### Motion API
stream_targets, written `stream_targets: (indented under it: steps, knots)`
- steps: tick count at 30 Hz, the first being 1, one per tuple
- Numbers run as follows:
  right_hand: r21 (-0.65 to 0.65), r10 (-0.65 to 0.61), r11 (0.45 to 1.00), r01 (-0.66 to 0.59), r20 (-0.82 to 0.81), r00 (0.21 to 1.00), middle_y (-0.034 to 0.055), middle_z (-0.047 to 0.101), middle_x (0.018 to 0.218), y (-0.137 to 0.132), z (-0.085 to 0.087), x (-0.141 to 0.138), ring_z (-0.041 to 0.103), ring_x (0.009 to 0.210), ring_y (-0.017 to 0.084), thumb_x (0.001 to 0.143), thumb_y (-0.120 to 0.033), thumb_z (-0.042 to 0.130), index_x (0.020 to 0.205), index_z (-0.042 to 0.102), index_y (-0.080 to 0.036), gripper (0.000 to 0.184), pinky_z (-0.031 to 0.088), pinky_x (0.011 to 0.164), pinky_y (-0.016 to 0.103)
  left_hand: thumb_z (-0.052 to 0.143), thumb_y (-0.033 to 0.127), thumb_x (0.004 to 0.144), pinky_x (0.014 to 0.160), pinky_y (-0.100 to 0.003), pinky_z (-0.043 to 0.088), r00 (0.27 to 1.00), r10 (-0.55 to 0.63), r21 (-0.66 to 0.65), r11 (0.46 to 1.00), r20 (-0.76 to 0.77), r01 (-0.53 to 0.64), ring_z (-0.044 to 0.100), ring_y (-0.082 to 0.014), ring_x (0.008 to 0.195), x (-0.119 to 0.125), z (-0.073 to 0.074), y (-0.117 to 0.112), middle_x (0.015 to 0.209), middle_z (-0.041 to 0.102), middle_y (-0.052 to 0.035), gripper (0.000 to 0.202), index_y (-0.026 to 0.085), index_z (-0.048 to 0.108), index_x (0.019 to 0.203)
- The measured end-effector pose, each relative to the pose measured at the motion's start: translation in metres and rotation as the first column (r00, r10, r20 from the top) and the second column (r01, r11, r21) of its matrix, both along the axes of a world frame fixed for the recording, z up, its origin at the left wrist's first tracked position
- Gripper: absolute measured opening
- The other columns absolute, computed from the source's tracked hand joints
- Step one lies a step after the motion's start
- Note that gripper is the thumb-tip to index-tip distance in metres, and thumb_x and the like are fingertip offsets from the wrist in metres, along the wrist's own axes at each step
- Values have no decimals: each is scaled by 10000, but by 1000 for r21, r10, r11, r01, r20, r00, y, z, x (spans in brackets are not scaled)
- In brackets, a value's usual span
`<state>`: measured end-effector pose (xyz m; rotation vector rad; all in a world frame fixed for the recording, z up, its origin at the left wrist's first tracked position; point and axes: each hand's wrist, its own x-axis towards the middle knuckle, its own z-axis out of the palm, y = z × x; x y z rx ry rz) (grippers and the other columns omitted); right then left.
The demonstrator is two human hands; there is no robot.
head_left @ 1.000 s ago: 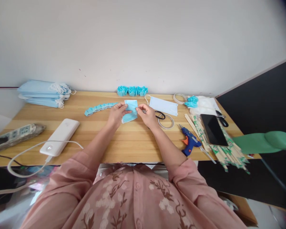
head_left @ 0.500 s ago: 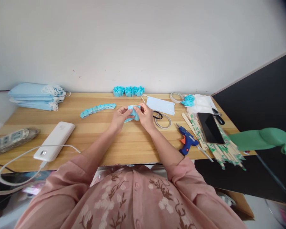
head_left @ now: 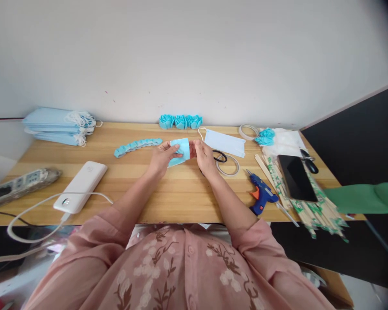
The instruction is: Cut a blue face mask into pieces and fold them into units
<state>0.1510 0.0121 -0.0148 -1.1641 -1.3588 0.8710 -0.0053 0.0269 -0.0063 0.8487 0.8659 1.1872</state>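
My left hand [head_left: 162, 158] pinches a light-blue piece of mask-like sheet [head_left: 180, 150] between thumb and fingers. The sheet is folded, with a loose flap below the thumb. My right hand [head_left: 203, 156] is at the sheet's right edge with its fingers bent; they are blurred, so their grip cannot be made out. A pleated blue strip [head_left: 138, 147] lies to the left of my hands. Behind them are three blue fabric roses [head_left: 180, 122]. A flat face mask [head_left: 224, 143] with a white ear loop rests just beyond my right hand.
Stacked masks [head_left: 60, 125], a white power bank [head_left: 80, 187] and a power strip [head_left: 22, 186] are on the left. Tape rolls [head_left: 227, 174], black-handled scissors [head_left: 220, 156], a blue glue gun [head_left: 261, 191], wrapped chopsticks [head_left: 317, 211], a phone [head_left: 297, 177] and another blue flower [head_left: 265, 137] lie right.
The blue sheet is opened out wider. My right hand has moved off its face to the right edge, while my left hand keeps hold. The whole view has shifted slightly.
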Motion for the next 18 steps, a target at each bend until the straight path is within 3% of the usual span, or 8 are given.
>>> stream_targets:
  steps: [2, 7, 14, 18]
  knots:
    - [26, 31, 999, -33, 78, 996, 1, 577, 663, -1, 0, 0, 549, 609, 155, 931, -698, 377, 813, 585, -220, 534, 448, 583, 294, 870, 329, 602, 688, -276, 575, 999, 30, 10, 999, 15, -30, 638, -111, 674, -1, 0, 1, 733, 684, 1, 318, 141, 650, 733]
    - [71, -56, 997, 39, 254, 965, -54, 471, 591, -2, 0, -5, 436, 554, 118, 859, -579, 609, 709, 481, -231, 400, 357, 566, 272, 870, 339, 609, 714, -283, 579, 1000, -11, 29, 1000, -1, 11, 650, -122, 713, -1, -1, 0, 751, 683, 1, 324, 143, 645, 734]
    - [-9, -60, 998, 60, 42, 997, -32, 539, 612, 0, 3, -5, 494, 566, 129, 841, -566, 618, 730, 557, -217, 371, 415, 578, 283, 886, 347, 588, 694, -307, 593, 1000, -4, 6, 1000, 9, 4, 661, -141, 688, -3, 3, 2, 747, 711, -22, 344, 134, 667, 748]
    - [-34, -40, 999, 37, -99, 994, -10, 613, 722, 3, 3, 2, 582, 658, 146, 843, -633, 584, 895, 606, -208, 429, 496, 654, 289, 894, 379, 579, 669, -287, 584, 1000, -10, 21, 1000, 0, 10, 658, -131, 677, -3, 3, 0, 753, 718, -23, 374, 131, 672, 748]
